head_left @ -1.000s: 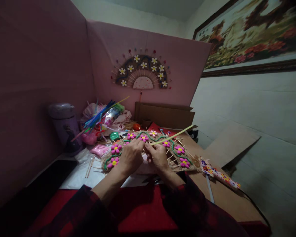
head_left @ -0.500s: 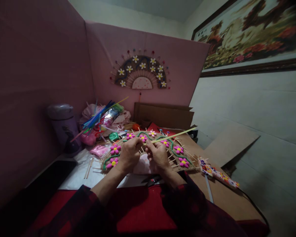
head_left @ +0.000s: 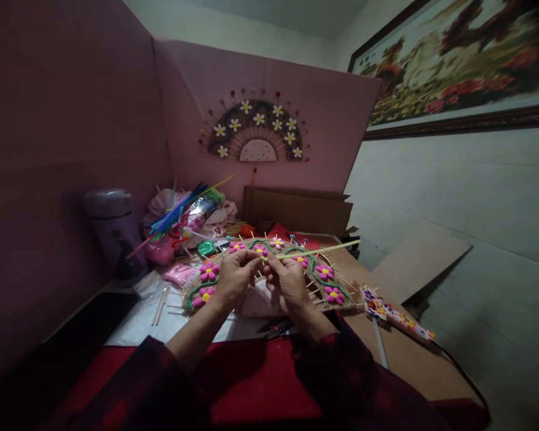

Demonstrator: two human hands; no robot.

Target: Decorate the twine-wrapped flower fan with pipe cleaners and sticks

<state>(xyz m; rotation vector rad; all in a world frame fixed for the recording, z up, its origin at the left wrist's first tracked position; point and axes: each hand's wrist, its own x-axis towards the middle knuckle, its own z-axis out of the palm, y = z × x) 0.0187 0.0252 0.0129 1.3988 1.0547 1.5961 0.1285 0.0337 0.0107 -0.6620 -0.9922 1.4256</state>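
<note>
A fan-shaped woven craft piece (head_left: 327, 287) with pink flowers and a green wavy cord lies on the table before me. My left hand (head_left: 234, 279) and my right hand (head_left: 288, 280) meet over its middle, fingers pinched together. A long yellow-green pipe cleaner (head_left: 323, 249) runs from my right fingers out to the upper right, nearly level. My left fingers pinch near its inner end, at the weave.
A finished fan (head_left: 255, 133) hangs on the pink board behind. A purple flask (head_left: 112, 230), a pile of coloured pipe cleaners and bags (head_left: 186, 215), cardboard (head_left: 296, 209), scissors (head_left: 276, 326) and a beaded strip (head_left: 397, 316) surround the work.
Both hands have crept slightly up the fan, and the yellow-green pipe cleaner's free end has swung lower, from steeply slanted to almost horizontal.
</note>
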